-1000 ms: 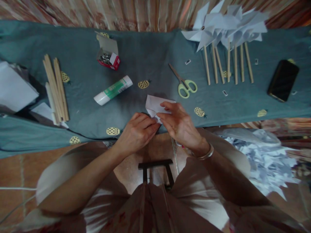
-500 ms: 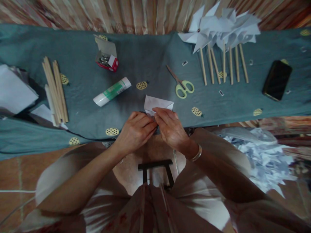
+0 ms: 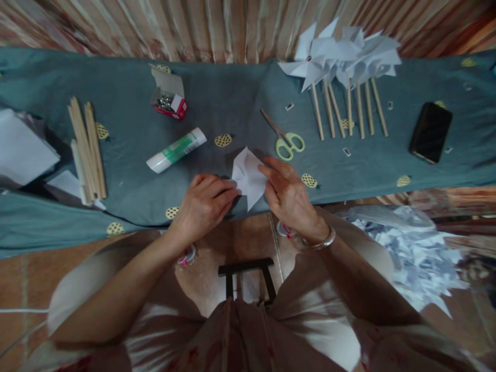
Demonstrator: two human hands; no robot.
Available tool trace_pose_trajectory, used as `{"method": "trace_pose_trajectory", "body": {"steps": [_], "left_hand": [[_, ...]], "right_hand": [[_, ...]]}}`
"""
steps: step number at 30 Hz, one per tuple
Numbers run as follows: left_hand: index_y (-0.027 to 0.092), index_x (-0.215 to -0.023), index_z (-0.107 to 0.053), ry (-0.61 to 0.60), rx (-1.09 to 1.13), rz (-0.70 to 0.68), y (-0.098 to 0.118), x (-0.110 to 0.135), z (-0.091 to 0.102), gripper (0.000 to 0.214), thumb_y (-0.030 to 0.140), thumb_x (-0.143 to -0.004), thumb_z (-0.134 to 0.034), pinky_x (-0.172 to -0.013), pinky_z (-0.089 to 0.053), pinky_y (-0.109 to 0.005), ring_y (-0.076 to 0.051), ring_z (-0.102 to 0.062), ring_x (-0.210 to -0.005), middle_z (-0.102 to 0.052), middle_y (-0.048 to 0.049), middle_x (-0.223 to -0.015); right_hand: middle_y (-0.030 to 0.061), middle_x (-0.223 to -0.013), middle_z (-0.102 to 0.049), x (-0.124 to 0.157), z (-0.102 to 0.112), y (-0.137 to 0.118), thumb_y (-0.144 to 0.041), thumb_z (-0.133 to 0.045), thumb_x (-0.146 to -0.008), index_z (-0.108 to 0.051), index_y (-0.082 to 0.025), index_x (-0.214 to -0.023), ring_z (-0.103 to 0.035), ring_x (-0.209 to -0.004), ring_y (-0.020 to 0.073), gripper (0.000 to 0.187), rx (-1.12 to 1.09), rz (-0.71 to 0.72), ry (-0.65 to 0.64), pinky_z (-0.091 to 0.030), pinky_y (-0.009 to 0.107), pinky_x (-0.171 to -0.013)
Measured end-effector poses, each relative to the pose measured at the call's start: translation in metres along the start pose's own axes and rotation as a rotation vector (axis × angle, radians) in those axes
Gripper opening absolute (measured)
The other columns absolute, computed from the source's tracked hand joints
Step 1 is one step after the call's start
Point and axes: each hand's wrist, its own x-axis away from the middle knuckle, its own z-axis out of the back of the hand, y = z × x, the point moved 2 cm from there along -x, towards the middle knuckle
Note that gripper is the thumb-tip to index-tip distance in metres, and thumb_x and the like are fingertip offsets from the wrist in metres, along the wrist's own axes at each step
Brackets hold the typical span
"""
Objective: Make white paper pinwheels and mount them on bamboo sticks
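The person's 2 hands are apart, with 1 small folded white paper [image 3: 251, 178] between them, near the close edge of the patterned cloth [image 3: 240, 93]. The left hand [image 3: 202, 205] pinches the paper's left side between thumb and fingers. The right hand [image 3: 291, 196] has its fingertips against the right side; whether its thumb also grips from below cannot be told. The paper shows several creases and pointed corners, 1 aimed away from the hands and 1 toward the body.

Just beyond the left hand lies a green and white tube [image 3: 178, 150], and farther out past it an open red box [image 3: 179, 109] of small metal pieces. Just beyond the right hand lie scissors [image 3: 281, 135] with pale green handles, their tip pointing away. Farther out on that side, white paper pinwheels [image 3: 344, 57] lie bunched together, 7 sticks pointing back toward the hands. A dark phone [image 3: 431, 133] rests well to the right of the right hand. Well to the left of the left hand are a bundle of wooden sticks [image 3: 88, 150] and a paper stack [image 3: 25, 147].
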Motion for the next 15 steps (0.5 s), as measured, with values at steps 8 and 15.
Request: {"method": "trace_pose_trajectory", "body": {"steps": [8,15], "left_hand": [[0.021,-0.097,-0.074,-0.007,-0.035,0.063,-0.024,-0.001,0.005,0.016,0.020,-0.095,-0.058,-0.081,-0.050,-0.041,-0.023,-0.066,-0.092,-0.077,-0.0056,-0.102],[0.021,-0.098,-0.073,-0.006,-0.014,0.111,-0.030,-0.003,0.008,0.018,0.020,-0.095,-0.056,-0.085,-0.051,-0.044,-0.025,-0.064,-0.098,-0.074,-0.0073,-0.104]], "right_hand": [[0.0114,-0.128,-0.067,0.002,0.006,-0.006,-0.009,-0.049,-0.086,-0.069,-0.020,-0.113,-0.064,-0.118,0.0268,0.035,-0.039,0.027,-0.016,-0.051,0.050,-0.106],[0.0133,-0.123,-0.071,0.001,0.004,-0.014,-0.011,-0.047,-0.090,-0.071,-0.016,-0.109,-0.067,-0.108,0.0258,0.031,-0.106,0.035,-0.034,-0.050,0.051,-0.103]]}}
